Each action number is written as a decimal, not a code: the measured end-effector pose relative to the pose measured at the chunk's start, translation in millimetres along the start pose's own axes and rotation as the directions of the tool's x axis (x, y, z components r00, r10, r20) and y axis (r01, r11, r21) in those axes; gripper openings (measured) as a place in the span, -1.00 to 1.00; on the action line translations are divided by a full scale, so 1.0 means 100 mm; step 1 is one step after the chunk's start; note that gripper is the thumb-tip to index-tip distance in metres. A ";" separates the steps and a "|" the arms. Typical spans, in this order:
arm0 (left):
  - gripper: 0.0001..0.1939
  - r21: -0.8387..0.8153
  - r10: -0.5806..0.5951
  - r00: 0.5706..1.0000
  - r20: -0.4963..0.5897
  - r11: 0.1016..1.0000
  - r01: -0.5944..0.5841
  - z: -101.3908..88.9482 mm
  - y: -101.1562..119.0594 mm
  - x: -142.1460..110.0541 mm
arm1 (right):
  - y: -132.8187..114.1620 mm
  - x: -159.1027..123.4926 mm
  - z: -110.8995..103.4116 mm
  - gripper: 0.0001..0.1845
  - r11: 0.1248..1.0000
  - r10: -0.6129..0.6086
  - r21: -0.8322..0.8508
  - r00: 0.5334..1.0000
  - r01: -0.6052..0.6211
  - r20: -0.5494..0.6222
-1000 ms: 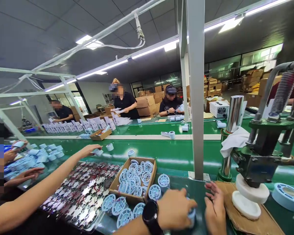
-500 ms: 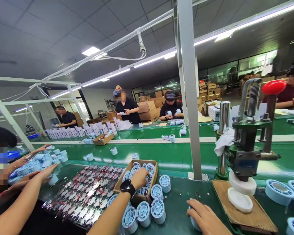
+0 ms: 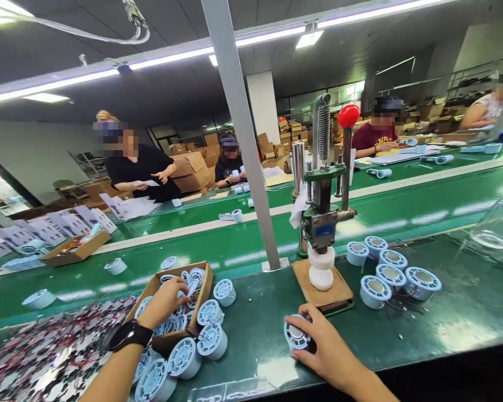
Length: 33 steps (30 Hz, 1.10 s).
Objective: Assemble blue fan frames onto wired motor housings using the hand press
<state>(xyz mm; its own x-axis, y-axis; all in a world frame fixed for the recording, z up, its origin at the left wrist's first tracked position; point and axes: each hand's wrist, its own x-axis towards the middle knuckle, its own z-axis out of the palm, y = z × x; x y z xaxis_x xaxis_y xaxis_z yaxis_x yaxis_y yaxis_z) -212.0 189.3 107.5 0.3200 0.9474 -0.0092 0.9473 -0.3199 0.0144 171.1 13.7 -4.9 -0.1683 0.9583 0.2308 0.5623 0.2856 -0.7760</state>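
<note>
My right hand (image 3: 322, 346) grips a light-blue round plastic housing (image 3: 295, 334) on the bench, thumb and fingers around its sides. A silvery disc shows in its top. My left hand (image 3: 167, 298), below a dark wristwatch, reaches into a cardboard box (image 3: 209, 279) of light-blue plastic rings (image 3: 195, 277). Its fingers are bent down among the rings; what they pinch, if anything, is hidden. Several open blue housings (image 3: 212, 340) stand along the box's right side. Beyond my right hand is a hand press (image 3: 323, 229) with a red knob and white round pads.
Right of the press stand several housings with discs (image 3: 376, 291) and loose wires. Many flat parts with red and black wires (image 3: 62, 346) cover the bench at left. A metal post (image 3: 247, 134) rises behind the box. Co-workers sit or stand across the green conveyor (image 3: 243, 245).
The view has swung right, bringing the press and the housings beside it further in. My right hand now shows its housing upright with a disc. My left hand stays in the box.
</note>
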 end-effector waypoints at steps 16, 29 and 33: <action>-0.50 -0.573 0.132 0.991 0.000 0.813 -0.108 0.39 2.32 -0.85 | 0.01 -0.12 0.49 -0.20 0.995 0.014 0.104 0.963 0.014 -0.271; -0.18 -0.685 -0.055 0.998 -0.017 0.728 0.028 0.75 2.62 -0.85 | 0.11 -0.15 0.57 -0.27 1.000 -0.012 0.006 0.922 0.015 -0.386; -0.18 -0.717 -0.130 0.991 -0.006 0.691 0.086 0.78 2.67 -0.84 | 0.09 -0.14 0.55 -0.19 1.000 0.009 0.003 0.934 -0.009 -0.358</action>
<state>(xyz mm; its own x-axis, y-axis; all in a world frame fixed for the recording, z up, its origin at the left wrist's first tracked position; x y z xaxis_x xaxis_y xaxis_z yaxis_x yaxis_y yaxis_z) 14.8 23.8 34.0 0.1937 0.9811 -0.0047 0.6750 -0.1298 0.7263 133.9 2.4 -47.6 0.1377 0.8978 0.4183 0.5616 0.2771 -0.7796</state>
